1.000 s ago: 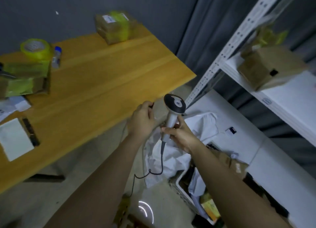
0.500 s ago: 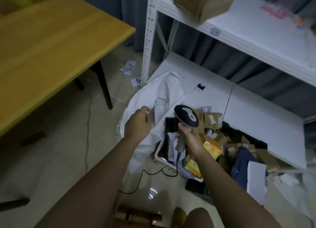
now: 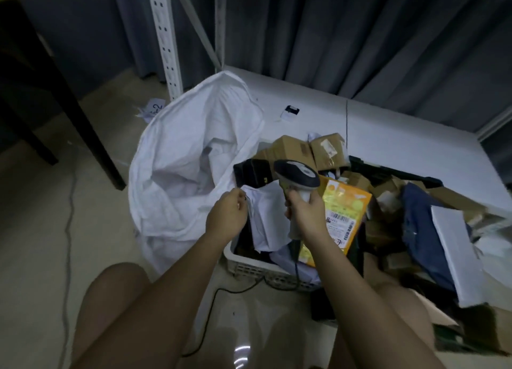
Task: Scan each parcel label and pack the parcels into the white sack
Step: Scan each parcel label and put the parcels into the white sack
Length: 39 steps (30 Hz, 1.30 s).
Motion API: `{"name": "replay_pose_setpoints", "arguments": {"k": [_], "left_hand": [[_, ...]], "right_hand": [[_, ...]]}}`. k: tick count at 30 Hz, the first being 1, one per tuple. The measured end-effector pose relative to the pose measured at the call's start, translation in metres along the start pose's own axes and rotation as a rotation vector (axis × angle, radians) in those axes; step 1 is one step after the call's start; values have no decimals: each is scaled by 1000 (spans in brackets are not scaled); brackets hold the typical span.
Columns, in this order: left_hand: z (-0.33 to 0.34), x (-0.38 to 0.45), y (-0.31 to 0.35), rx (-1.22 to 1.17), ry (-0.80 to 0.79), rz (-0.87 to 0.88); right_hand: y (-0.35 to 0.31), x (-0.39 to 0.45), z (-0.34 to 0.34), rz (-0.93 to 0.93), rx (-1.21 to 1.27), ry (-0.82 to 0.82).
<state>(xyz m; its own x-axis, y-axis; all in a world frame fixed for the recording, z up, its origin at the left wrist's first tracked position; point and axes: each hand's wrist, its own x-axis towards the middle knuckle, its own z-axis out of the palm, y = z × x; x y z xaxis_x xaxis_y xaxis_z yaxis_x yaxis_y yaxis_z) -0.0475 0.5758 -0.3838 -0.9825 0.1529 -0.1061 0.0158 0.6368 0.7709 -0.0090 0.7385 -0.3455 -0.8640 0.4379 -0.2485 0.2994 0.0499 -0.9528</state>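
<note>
- The view is shifting from the table to the floor; the white sack (image 3: 194,158) and parcels (image 3: 327,149) are now ahead.
- The left hand (image 3: 227,216) is pinching the sack's rim beside its fingertips.
- The right hand (image 3: 306,213) is gripping the scanner (image 3: 296,174), fingers curled, above the yellow parcel (image 3: 343,210).

A pale floor (image 3: 36,258) carries most things here. A white sack (image 3: 188,158) stands open on it at about ten o'clock from the frame's middle, slumped against a white perforated shelf post (image 3: 164,39). At four o'clock from the sack, touching it, sits a white slotted basket (image 3: 249,269) heaped with parcels. A black cable (image 3: 213,307) trails across the floor at six o'clock. A paper slip marked 2 (image 3: 155,108) lies at eleven o'clock, near a dark table leg (image 3: 91,136). A low white shelf board (image 3: 388,136) at one o'clock bears a small black-and-white item (image 3: 290,111).
</note>
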Motion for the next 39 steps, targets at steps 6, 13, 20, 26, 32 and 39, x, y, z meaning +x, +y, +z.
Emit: {"name": "replay_pose_setpoints", "arguments": {"k": [6, 13, 20, 26, 32, 39], "left_hand": [[42, -33, 15, -30, -14, 36], [97, -44, 54, -40, -155, 136], [135, -1, 57, -198, -307, 46], [159, 28, 51, -472, -405, -144], [170, 39, 51, -638, -438, -249], [138, 29, 53, -706, -290, -42]], "right_hand": [[24, -30, -48, -92, 54, 169], [50, -51, -113, -38, 225, 462], [70, -29, -131, 48, 356, 499], [79, 13, -111, 128, 393, 583], [79, 37, -94, 215, 381, 704], [21, 40, -92, 61, 345, 585]]}}
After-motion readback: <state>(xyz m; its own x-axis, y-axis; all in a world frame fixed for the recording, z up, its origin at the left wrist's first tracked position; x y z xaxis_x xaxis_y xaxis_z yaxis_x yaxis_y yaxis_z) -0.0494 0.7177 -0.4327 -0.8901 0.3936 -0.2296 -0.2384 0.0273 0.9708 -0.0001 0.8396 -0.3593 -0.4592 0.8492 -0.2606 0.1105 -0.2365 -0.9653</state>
